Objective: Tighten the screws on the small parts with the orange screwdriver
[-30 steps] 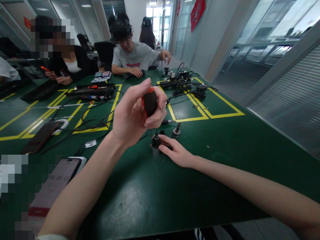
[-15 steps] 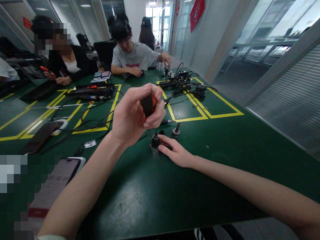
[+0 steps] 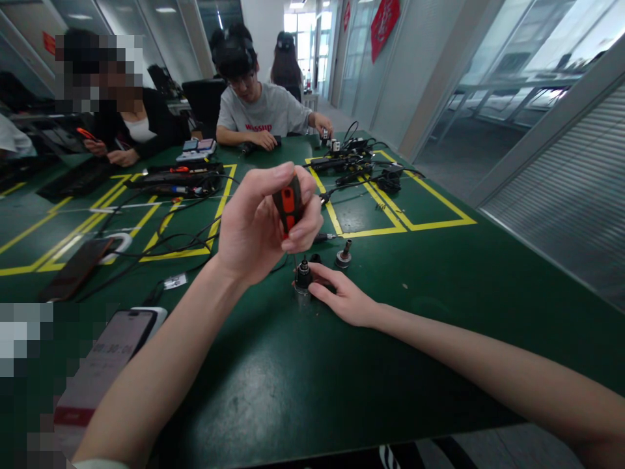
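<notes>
Big green table (image 3: 439, 273) with yellow taped boxes (image 3: 390, 221) running toward its far edge. Glass partition walls (image 3: 512, 58) down the right side, a red banner (image 3: 385, 23) hanging up there, ceiling lights (image 3: 168, 10) overhead, bright corridor (image 3: 305, 32) at the back.

Grey T-shirt (image 3: 266, 114) on co-worker opp.: red print, reads approx. "wassup". Other text illegible.

Left hand (image 3: 258, 225) holds screwdriver (image 3: 289, 205) upright; right hand (image 3: 344, 298) steadies small part (image 3: 303, 279).
</notes>
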`<state>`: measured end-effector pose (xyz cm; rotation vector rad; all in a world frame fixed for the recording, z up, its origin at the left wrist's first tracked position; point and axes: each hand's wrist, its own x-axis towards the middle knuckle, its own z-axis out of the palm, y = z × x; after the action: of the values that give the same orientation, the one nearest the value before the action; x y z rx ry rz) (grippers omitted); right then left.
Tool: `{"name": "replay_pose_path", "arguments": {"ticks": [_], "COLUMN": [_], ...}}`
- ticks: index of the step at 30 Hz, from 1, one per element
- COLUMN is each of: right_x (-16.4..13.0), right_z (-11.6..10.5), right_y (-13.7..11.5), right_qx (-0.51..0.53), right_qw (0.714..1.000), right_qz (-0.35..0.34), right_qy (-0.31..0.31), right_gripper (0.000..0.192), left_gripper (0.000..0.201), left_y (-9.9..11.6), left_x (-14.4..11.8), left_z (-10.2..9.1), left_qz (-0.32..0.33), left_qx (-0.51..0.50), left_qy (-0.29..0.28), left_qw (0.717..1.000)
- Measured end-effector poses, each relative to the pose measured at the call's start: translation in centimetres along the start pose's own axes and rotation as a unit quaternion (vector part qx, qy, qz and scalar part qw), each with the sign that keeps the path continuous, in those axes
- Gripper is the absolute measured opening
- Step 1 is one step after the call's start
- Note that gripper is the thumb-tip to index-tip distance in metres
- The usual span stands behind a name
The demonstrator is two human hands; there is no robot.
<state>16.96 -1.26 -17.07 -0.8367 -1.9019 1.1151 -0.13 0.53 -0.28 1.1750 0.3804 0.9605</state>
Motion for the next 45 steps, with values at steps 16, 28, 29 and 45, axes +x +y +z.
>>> {"name": "replay_pose_path", "arguments": {"ticks": [16,28,29,45], "right_x": [-0.04,-0.09,-0.10,-0.04], "right_z": [0.02,-0.01,0.01,0.07], "right_y": [0.09,0.14,0.19,0.41], "right_qx": [-0.005,0.010,0.012,0.009], "right_qw": [1.000,1.000,1.000,1.000], "right_qz": [-0.003,0.006,0.007,-0.010], "right_qy": [0.002,-0.005,-0.004,0.002], "right_gripper": [0.047,0.047,0.047,0.047], "left_gripper": [0.060,0.058,0.058,0.059], "left_y": [-0.02,0.10,0.09,-0.01], "left_x": [0.08,-0.01,-0.01,0.04], "left_z": [0.12,0.08,0.01,-0.30], "left_qz": [0.005,0.007,0.006,0.036], "left_qx": [-0.010,-0.002,0.001,0.032], "left_qy": [0.005,-0.006,-0.010,-0.013], "left_qw": [1.000,1.000,1.000,0.999]}}
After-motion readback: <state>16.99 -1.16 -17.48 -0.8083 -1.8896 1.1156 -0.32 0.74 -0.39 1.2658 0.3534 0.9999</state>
